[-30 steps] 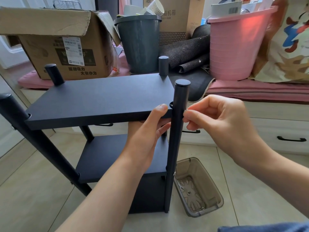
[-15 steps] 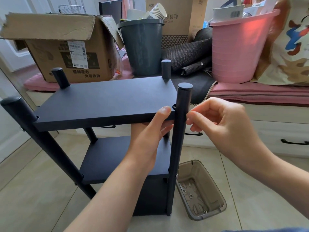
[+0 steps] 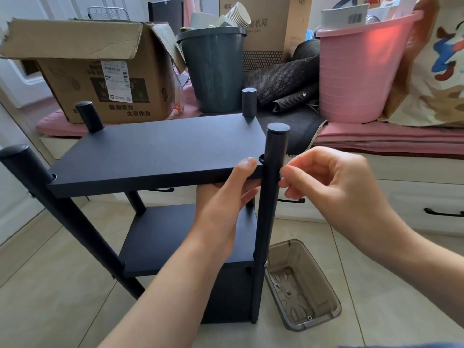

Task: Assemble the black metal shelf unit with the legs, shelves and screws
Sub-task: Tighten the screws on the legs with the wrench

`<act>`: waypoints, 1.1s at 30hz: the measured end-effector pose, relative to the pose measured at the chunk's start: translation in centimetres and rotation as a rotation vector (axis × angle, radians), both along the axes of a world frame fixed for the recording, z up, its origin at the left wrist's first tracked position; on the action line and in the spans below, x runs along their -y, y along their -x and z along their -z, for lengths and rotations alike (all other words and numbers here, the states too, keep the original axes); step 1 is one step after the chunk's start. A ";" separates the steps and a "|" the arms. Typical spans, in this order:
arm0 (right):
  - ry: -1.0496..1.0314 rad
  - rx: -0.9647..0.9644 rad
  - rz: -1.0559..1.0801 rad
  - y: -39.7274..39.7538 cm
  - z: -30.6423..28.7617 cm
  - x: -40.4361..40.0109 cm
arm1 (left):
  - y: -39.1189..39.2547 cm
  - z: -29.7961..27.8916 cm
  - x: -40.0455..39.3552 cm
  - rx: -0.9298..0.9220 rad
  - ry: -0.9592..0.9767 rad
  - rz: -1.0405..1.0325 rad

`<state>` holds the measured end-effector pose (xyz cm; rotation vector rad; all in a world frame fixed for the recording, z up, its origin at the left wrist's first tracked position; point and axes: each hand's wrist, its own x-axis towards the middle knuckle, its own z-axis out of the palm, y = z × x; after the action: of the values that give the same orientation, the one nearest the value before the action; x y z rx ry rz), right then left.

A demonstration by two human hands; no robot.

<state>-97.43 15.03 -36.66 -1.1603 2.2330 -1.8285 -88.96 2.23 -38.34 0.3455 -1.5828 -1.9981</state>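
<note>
The black shelf unit stands on the floor with four round legs. Its top shelf (image 3: 155, 146) sits between them, a lower shelf (image 3: 160, 237) below and a black box section at the base. My left hand (image 3: 223, 204) grips the top shelf's near right corner, thumb on the top face and fingers underneath. My right hand (image 3: 334, 187) pinches something small against the right side of the near right leg (image 3: 270, 222) at shelf height; the pinched part is hidden by my fingertips. The near left leg (image 3: 37, 194) leans outward.
A translucent grey plastic tray (image 3: 324, 292) holding a few small screws lies on the tiled floor right of the unit. Behind, a pink-cushioned bench carries a cardboard box (image 3: 100, 79), a grey bin (image 3: 213, 71), rolled mats and a pink bucket (image 3: 359, 79). Drawers sit below.
The view has shifted slightly, so the unit sits a little lower in frame. Both hands keep their places at the near right corner; my right fingertips stay at the leg.
</note>
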 end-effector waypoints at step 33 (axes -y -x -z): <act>-0.206 -0.239 0.086 -0.4 0.0 0.2 | 0.2 -0.1 -0.1 -0.012 -0.003 -0.045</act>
<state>-97.03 14.80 -36.69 -1.3229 2.5634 -1.5087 -89.12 2.31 -38.28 0.3659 -1.5517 -1.9652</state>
